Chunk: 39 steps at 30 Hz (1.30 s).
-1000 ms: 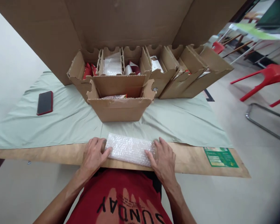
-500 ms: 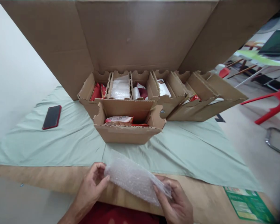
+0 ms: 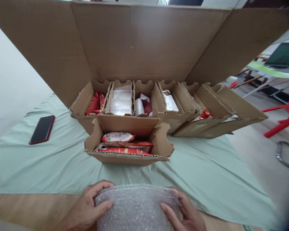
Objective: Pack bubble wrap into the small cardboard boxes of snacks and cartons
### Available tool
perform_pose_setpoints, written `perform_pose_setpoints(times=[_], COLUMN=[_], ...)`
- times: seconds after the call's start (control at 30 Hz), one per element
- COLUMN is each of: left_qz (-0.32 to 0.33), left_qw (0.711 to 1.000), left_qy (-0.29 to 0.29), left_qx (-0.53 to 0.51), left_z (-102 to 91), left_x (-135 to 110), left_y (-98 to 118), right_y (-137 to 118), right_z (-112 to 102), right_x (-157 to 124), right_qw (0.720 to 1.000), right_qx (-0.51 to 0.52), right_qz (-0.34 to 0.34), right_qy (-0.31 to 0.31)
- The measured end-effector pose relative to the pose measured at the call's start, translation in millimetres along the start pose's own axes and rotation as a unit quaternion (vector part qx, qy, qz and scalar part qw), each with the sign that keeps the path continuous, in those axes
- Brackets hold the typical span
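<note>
Two side edges of the bubble wrap (image 3: 137, 208) are being pinched, one in the left-hand grip (image 3: 88, 204), the other in the right-hand grip (image 3: 186, 211). Spanning between both grips, top edge bowing, it is looking light, pliable and possibly slippery; those edges are apparently suiting a gentle hold, the bubbles being fragile.

The bubble wrap (image 3: 137, 208), flat along the wooden table edge (image 3: 36, 207) one second earlier, is now raised between the left hand (image 3: 86, 205) and right hand (image 3: 189, 213), its broad face turned toward the camera.
</note>
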<state>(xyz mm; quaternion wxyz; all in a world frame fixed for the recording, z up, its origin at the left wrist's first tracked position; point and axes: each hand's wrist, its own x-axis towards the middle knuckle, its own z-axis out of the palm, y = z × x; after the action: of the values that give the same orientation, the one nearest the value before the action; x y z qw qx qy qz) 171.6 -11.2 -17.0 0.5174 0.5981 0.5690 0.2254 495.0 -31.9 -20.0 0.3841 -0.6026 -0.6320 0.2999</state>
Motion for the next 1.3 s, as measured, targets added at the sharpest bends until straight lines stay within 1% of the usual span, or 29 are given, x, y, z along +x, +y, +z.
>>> perform_pose_setpoints(times=[0.1, 0.13, 0.2, 0.27, 0.37, 0.47, 0.57, 0.67, 0.8, 0.83, 0.9, 1.03, 1.2, 1.3], left_qz=[-0.007, -0.008, -0.011, -0.013, -0.021, -0.022, 0.0, 0.017, 0.013, 0.01, -0.005, -0.036, -0.035, -0.038], left_qw=[0.999, 0.998, 0.994, 0.99, 0.988, 0.984, 0.977, 0.967, 0.955, 0.954, 0.955, 0.958, 0.958, 0.964], left_qy=[-0.015, -0.006, 0.038, 0.07, 0.057, 0.056, 0.095, 0.142, 0.184, 0.185, 0.17, 0.125, 0.138, 0.134], left_qx=[0.048, 0.063, 0.098, 0.124, 0.143, 0.167, 0.192, 0.209, 0.231, 0.236, 0.244, 0.254, 0.251, 0.228], left_z=[3.6, 5.2, 8.3, 10.1, 10.5, 10.8, 10.7, 6.1, -4.8, -6.7, -8.2, -4.1, -2.4, -5.0], left_x=[11.3, 15.7, 23.6, 29.1, 32.0, 31.7, 30.2, 27.9, 24.9, 23.6, 19.7, 8.0, -3.7, -13.7], left_y=[0.8, -1.3, -7.0, -11.8, -12.5, -6.7, 0.2, 6.4, 11.7, 12.1, 12.3, 11.8, 11.0, 8.7], right_y=[22.2, 29.1, 41.4, 50.5, 55.9, 51.1, 38.4, 22.9, 6.8, 4.3, 0.3, -7.4, -15.6, -13.7], right_z=[6.0, 9.0, 16.0, 22.5, 27.5, 26.7, 23.2, 20.6, 25.9, 28.9, 35.1, 39.0, 31.9, 33.6], right_x=[16.8, 21.2, 25.8, 25.1, 22.6, 26.8, 31.1, 22.8, -5.2, -12.1, -22.6, -28.9, -31.9, -30.0], right_qw=[0.997, 0.995, 0.99, 0.987, 0.985, 0.985, 0.985, 0.989, 0.99, 0.99, 0.991, 0.991, 0.991, 0.99], right_qx=[-0.076, -0.1, -0.136, -0.154, -0.163, -0.171, -0.171, -0.145, -0.09, -0.078, -0.06, -0.064, -0.087, -0.114], right_qz=[0.005, 0.011, 0.031, 0.053, 0.056, 0.022, 0.013, 0.039, 0.103, 0.113, 0.12, 0.115, 0.095, 0.077], right_qy=[-0.006, -0.01, -0.016, -0.007, 0.011, 0.007, 0.01, 0.0, -0.024, -0.028, -0.028, 0.003, 0.021, 0.021])
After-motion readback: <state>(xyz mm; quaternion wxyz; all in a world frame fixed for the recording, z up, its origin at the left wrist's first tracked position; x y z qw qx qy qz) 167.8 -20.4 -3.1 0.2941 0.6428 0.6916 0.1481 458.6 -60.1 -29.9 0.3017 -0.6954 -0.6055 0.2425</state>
